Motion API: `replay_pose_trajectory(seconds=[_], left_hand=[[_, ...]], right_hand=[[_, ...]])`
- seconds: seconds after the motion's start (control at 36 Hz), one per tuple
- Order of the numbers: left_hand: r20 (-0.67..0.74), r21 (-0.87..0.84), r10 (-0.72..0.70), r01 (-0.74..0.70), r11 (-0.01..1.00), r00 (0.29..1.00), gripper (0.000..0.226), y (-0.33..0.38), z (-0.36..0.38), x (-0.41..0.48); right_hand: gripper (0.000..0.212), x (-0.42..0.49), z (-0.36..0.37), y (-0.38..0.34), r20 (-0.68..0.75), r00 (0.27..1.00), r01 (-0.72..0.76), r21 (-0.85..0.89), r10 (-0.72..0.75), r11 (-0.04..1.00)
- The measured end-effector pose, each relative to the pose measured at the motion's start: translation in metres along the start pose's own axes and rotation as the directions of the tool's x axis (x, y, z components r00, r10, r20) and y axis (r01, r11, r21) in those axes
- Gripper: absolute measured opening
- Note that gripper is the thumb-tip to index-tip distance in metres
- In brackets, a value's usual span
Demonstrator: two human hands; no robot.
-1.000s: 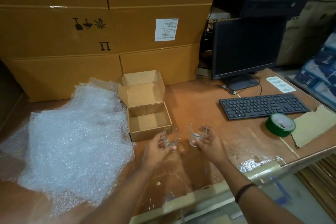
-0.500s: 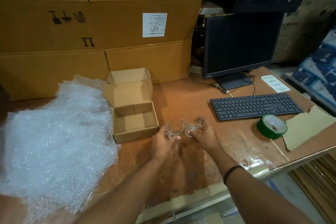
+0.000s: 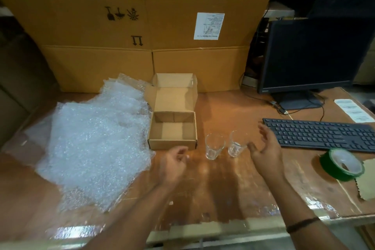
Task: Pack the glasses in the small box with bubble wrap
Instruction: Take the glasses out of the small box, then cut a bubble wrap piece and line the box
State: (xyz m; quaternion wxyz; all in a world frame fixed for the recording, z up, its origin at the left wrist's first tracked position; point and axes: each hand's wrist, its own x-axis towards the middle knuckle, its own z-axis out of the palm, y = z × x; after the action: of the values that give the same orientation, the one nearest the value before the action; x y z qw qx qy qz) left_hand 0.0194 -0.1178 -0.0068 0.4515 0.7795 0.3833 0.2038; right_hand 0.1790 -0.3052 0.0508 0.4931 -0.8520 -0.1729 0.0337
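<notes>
a glass [image 3: 214,146] and a second glass [image 3: 236,144] stood upright beside the small box [image 3: 172,144]. my left hand [image 3: 172,165] was loosely curled, empty; my right hand [image 3: 265,154] spread open.

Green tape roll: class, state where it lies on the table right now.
In the head view the green tape roll lies on the table at the right, just in front of the black keyboard, beside a cardboard scrap.

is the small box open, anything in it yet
Open and empty: the small box has its lid folded back and a bare floor; both glasses stand on the table beside it.
</notes>
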Motion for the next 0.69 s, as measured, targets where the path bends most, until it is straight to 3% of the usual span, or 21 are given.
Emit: replay_pose_trajectory(seconds=[0.08, 0.17, 0.25, 0.33, 0.47, 0.61, 0.69], left_hand=[[-0.168, 0.089, 0.157, -0.144, 0.986, 0.973, 0.02, -0.015, -0.029, 0.005], [-0.262, 0.284, 0.234, -0.157, 0.946, 0.936, 0.023, -0.025, -0.056, 0.021], [-0.207, 0.452, 0.223, -0.109, 0.885, 0.952, 0.035, -0.037, -0.078, 0.041], [-0.09, 0.551, 0.14, -0.068, 0.832, 0.986, 0.035, -0.046, -0.092, 0.055], [0.039, 0.563, 0.184, -0.173, 0.808, 0.982, 0.034, -0.057, -0.107, 0.058], [0.18, 0.52, 0.167, -0.238, 0.821, 0.969, 0.045, -0.077, -0.118, 0.054], [0.124, 0.599, 0.193, -0.228, 0.768, 0.973, 0.048, -0.09, -0.132, 0.055]], right_hand=[[0.048, -0.008, 0.013, -0.04, -0.065, 0.961, 0.263, -0.06, -0.267, 0.963], [0.04, -0.027, 0.049, -0.077, 0.142, 0.9, 0.424, -0.065, -0.412, 0.904], [0.049, -0.044, 0.101, -0.092, 0.439, 0.816, 0.47, -0.127, -0.375, 0.874], [0.059, -0.049, 0.146, -0.092, 0.583, 0.77, 0.515, -0.328, -0.259, 0.792], [0.066, -0.044, 0.187, -0.079, 0.62, 0.779, 0.506, -0.535, -0.092, 0.676], [0.064, -0.039, 0.197, -0.065, 0.616, 0.776, 0.556, -0.565, -0.138, 0.61], [0.067, -0.032, 0.198, -0.061, 0.638, 0.754, 0.593, -0.558, -0.156, 0.58]])
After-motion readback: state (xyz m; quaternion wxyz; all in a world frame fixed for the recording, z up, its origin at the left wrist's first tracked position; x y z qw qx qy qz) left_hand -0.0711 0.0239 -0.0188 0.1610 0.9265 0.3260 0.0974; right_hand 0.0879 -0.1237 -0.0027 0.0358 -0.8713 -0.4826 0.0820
